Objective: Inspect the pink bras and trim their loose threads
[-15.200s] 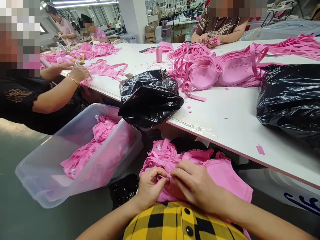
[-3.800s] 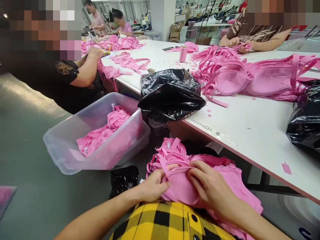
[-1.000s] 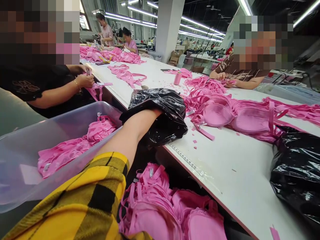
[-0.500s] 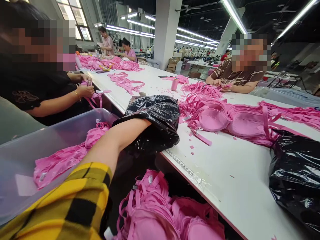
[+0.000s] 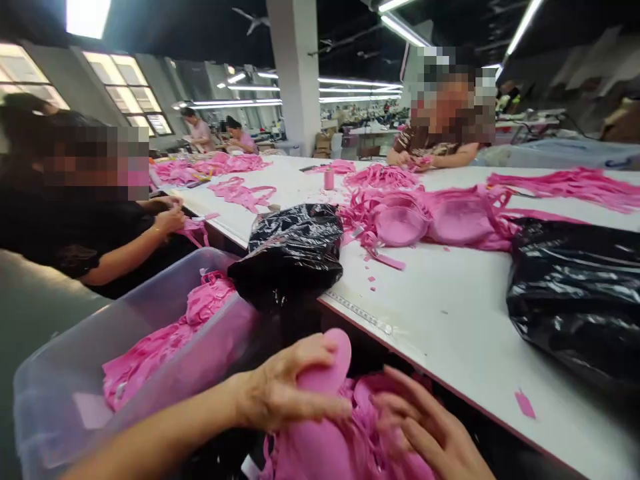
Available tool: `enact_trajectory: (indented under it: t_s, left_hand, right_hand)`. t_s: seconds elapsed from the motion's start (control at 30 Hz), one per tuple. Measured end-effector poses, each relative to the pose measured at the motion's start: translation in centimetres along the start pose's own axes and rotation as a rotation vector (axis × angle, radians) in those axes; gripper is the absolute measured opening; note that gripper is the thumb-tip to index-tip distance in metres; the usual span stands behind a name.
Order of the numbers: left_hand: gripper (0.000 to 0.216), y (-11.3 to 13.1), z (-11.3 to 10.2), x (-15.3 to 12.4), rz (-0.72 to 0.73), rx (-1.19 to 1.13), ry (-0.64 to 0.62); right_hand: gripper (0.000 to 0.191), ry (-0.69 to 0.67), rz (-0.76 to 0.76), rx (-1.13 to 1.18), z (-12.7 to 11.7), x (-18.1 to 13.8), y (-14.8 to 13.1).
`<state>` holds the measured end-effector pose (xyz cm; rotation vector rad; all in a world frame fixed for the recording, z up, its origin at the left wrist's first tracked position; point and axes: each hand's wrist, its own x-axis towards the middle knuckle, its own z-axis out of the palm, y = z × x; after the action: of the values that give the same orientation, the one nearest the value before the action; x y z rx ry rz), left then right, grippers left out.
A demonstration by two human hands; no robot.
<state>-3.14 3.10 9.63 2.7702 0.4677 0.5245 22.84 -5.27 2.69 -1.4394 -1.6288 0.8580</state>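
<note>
At the bottom middle of the head view my left hand point(image 5: 287, 387) has its thumb and fingers around the cup of a pink bra point(image 5: 334, 363). Opposite it my right hand point(image 5: 425, 420) is partly blurred, its fingers stretched out beside the same pink pile, and nothing shows in its grasp. Beneath both hands lies a heap of pink bras point(image 5: 315, 450), partly covered by them. A black plastic bag point(image 5: 295, 247) sits at the table's near edge, its mouth facing me.
A clear plastic bin point(image 5: 55, 360) with pink garments stands at left. On the white table point(image 5: 450, 320) lie stacked bras point(image 5: 400, 220), a thread spool point(image 5: 329, 179) and a second black bag point(image 5: 575, 287). One co-worker point(image 5: 115, 227) sits at left, another point(image 5: 435, 143) across the table.
My arm has come out of the black bag, which stays on the table edge. Both hands are now over the pink bras, and the left one has taken hold of one.
</note>
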Motion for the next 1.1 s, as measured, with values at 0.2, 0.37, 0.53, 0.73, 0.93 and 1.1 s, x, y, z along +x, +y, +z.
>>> enact_trajectory:
  t_s: [0.2, 0.37, 0.53, 0.73, 0.93, 1.1]
  left_hand:
    - [0.023, 2.0, 5.4, 1.6, 0.438, -0.086, 0.009]
    - [0.045, 2.5, 5.8, 1.7, 0.125, -0.238, 0.29]
    - [0.059, 4.7, 7.1, 0.8, -0.487, -0.871, 0.258]
    - [0.03, 6.2, 8.1, 1.2, -0.532, -0.882, 0.368]
    - [0.026, 6.0, 9.3, 0.9, -0.542, -1.034, 0.425]
    - [0.005, 6.0, 9.3, 1.2, -0.462, -0.805, 0.423]
  right_hand:
    - [0.068, -0.352, 0.064, 0.677, 0.6, 0.6, -2.0]
    - [0.023, -0.051, 0.042, 0.411, -0.4, -0.8, -0.7]
    - [0.023, 0.195, -0.058, 0.214, -0.1, -2.1, 0.1]
    - [0.033, 0.072, -0.141, 0.214, 0.3, -3.2, -1.0]
    - [0.015, 0.049, -0.055, 0.328, 0.4, -3.6, -0.9]
    - [0.023, 0.147, 0.129, 0.514, 1.7, -4.0, -0.5]
